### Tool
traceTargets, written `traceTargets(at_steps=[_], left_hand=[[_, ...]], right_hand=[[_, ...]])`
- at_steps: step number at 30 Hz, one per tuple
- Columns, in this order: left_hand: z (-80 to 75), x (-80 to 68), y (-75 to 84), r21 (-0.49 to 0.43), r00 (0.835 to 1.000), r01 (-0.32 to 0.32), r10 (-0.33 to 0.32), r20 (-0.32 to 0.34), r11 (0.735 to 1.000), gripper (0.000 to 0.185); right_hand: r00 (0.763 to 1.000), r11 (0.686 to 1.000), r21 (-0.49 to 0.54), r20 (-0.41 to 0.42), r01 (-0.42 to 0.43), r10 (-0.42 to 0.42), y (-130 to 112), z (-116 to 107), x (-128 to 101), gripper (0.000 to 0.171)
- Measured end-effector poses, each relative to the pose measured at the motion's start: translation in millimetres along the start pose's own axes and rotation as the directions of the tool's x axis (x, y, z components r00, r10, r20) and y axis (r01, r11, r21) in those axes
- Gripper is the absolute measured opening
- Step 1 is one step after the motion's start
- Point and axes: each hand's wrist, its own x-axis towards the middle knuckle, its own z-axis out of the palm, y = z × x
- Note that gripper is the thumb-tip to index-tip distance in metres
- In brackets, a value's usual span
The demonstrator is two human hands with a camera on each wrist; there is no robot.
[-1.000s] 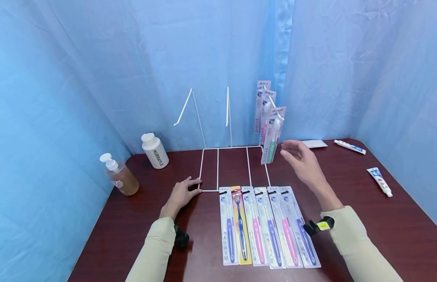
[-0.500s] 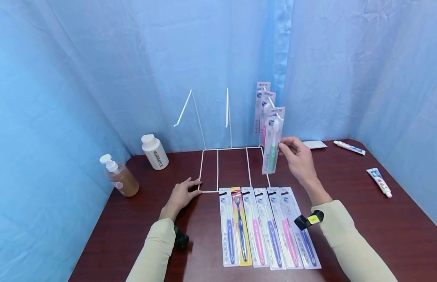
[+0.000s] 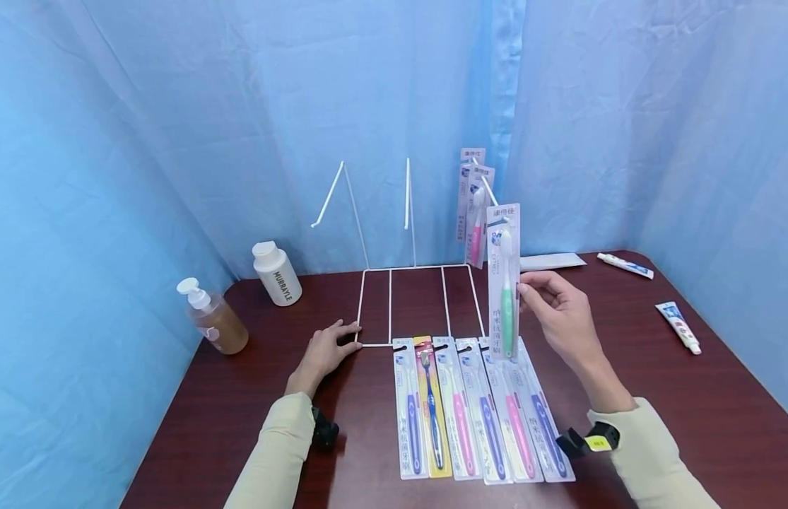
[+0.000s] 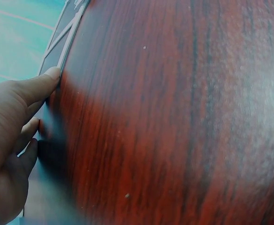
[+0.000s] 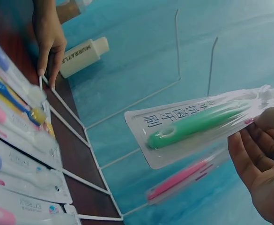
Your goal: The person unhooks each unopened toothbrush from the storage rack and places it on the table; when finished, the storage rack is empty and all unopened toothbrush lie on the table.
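Note:
A packaged toothbrush with a green handle [image 3: 508, 322] hangs upright from my right hand [image 3: 562, 311], which pinches its right edge between thumb and fingers. Its top covers the tip of the right hook [image 3: 488, 189]; whether they touch I cannot tell. Behind it, two more toothbrush packs, the front one pink-handled [image 3: 476, 237], hang on that hook. My left hand [image 3: 322, 355] holds the near left corner of the white wire rack [image 3: 390, 304], thumb on the wire in the left wrist view. Several packaged toothbrushes [image 3: 460, 424] lie in a row before the rack.
The rack's other two hooks, the left [image 3: 328, 194] and the middle [image 3: 407, 194], carry nothing. A pump bottle [image 3: 225, 329] and a white bottle [image 3: 279, 276] stand left. Toothpaste tubes [image 3: 678, 327] and a white flat pack [image 3: 553, 261] lie right. Blue curtains [image 3: 241, 106] surround the table.
My right hand has taken hold of the green toothbrush pack on the right hook and drawn it toward me, to the hook's front end. My left hand stays at the rack corner.

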Motion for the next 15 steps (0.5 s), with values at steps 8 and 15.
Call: traceTargets(at_steps=[8,15], left_hand=[[0.0,-0.6,0.7,0.008,1.000,0.020,-0.020,0.014,1.000,0.046],[0.2,-1.1,1.9,0.012,1.000,0.011,-0.011,0.001,1.000,0.046]], right_hand=[[1.000,0.999,0.035,0.020,0.001,-0.001,-20.9,-8.9,-6.9,0.017],[0.999,0.997,-0.074,0.035,-0.018,0.021,-28.2,-14.0,-6.5,0.019]])
